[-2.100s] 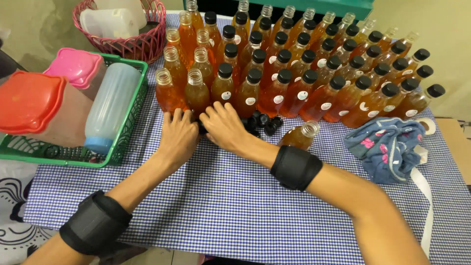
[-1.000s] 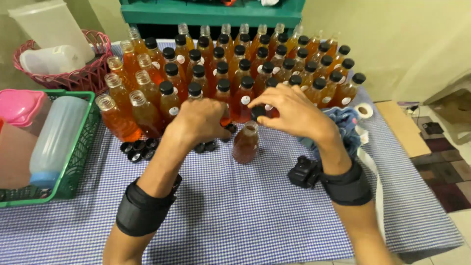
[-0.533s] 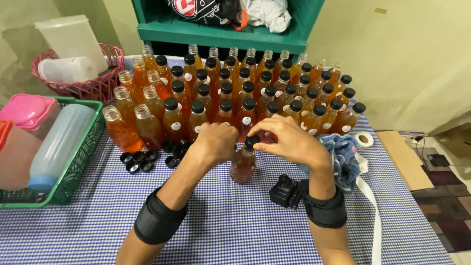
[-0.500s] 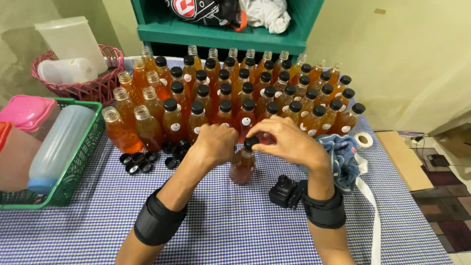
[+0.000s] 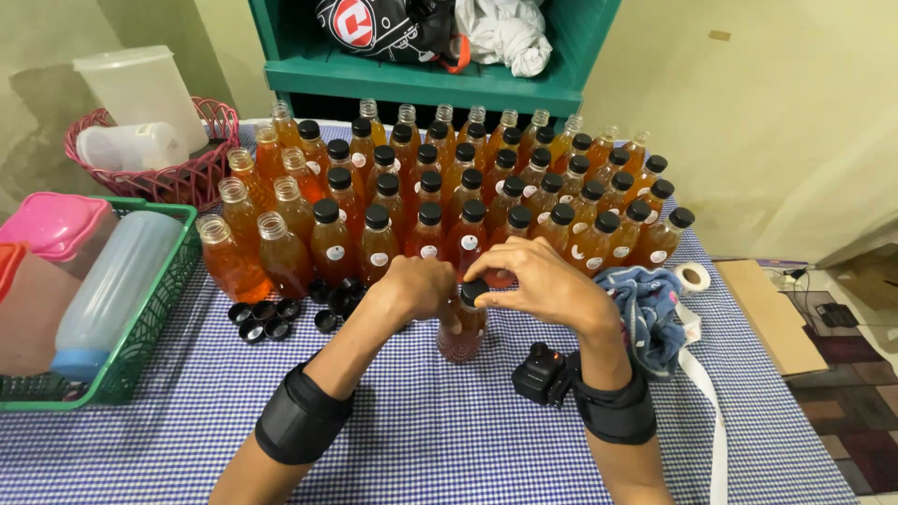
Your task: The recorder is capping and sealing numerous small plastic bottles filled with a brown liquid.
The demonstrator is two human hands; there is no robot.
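A small bottle of amber liquid (image 5: 462,335) stands upright on the blue checked tablecloth in front of me. My left hand (image 5: 416,287) grips its neck and shoulder. My right hand (image 5: 538,281) pinches the black cap (image 5: 473,292) sitting on the bottle's mouth. Behind them stand several rows of the same bottles (image 5: 468,201), most with black caps; those at the left (image 5: 253,234) are uncapped. Loose black caps (image 5: 281,313) lie by my left forearm.
A green basket (image 5: 140,346) at the left holds plastic containers with pink and orange lids. A pink basket (image 5: 178,178) with a white jug stands behind it. A blue cloth (image 5: 650,313) and a tape roll (image 5: 693,277) lie at the right. A green shelf (image 5: 421,79) is beyond.
My hands lifted from the loose caps, brought one bottle forward from the rows, and closed on it. The black cap now sits on its mouth under my right fingers.
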